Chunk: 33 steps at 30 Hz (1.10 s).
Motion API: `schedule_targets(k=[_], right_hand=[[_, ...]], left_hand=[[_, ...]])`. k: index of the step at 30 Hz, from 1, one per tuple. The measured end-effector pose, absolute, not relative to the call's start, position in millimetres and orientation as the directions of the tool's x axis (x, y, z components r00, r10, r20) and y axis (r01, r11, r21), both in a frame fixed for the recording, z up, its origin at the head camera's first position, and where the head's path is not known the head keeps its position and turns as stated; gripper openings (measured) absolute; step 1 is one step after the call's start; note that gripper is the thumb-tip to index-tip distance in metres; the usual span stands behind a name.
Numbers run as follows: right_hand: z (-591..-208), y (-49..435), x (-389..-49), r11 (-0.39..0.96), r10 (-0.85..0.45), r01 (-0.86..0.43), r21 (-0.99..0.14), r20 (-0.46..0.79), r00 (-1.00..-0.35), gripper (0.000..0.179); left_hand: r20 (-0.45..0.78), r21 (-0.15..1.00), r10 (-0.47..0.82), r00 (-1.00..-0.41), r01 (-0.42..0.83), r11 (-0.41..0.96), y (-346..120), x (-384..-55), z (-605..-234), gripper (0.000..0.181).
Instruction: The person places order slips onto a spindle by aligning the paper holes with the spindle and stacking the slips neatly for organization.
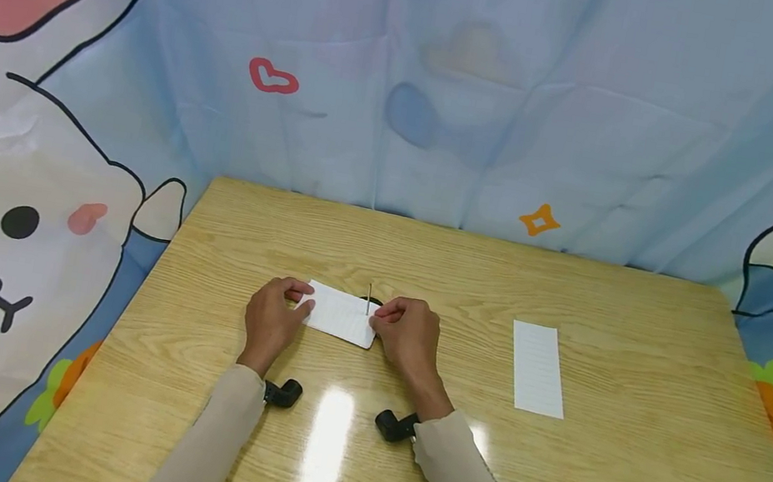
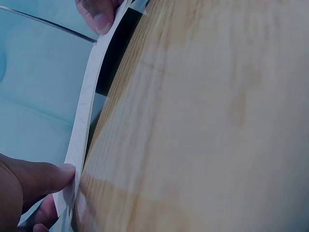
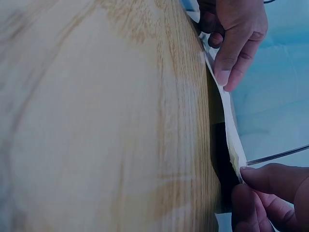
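Note:
A thin metal spike (image 1: 369, 294) stands upright through the right part of a lined white paper slip (image 1: 338, 314). Edge-on in the wrist views, this paper (image 2: 83, 116) looks like a small layered stack, raised over a black base (image 3: 222, 152) that it mostly hides from above. My left hand (image 1: 271, 320) pinches the paper's left end between thumb and fingers. At the other end, close beside the spike, my right hand (image 1: 410, 334) pinches the paper's right edge; its thumb (image 3: 263, 178) lies on top with fingers beneath.
Another lined white slip (image 1: 537, 370) lies flat on the wooden table (image 1: 645, 383), to the right of my right hand. Behind the table hangs a blue cartoon curtain (image 1: 466, 119). Black wrist cameras (image 1: 395, 426) jut inward from both sleeves.

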State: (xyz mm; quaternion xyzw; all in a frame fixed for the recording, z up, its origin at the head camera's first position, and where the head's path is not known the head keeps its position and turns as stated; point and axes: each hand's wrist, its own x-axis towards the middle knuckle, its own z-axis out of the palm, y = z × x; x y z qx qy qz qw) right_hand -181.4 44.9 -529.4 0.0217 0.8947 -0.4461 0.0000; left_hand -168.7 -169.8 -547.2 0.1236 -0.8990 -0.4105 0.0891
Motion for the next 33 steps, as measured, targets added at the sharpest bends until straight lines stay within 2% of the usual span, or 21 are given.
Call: schedule_targets(k=[7, 18, 33], right_hand=[[-527.9, 47.6, -181.5, 0.612, 0.019, 0.053, -0.789, -0.052, -0.998, 0.01], [-531.0, 49.7, -181.6, 0.603, -0.003, 0.019, -0.797, -0.026, -1.0, 0.011], [-527.7, 55.3, -176.6, 0.578, 0.005, -0.002, -0.816, 0.006, -1.0, 0.01]], left_hand=[[0.066, 0.745, -0.267, -0.961, -0.131, 0.655, -171.2, -168.1, -545.7, 0.012], [0.069, 0.744, -0.26, -0.963, -0.124, 0.657, -170.6, -167.2, -546.4, 0.011], [0.09, 0.845, -0.297, -0.951, -0.085, 0.528, -170.6, -158.1, -545.4, 0.014]])
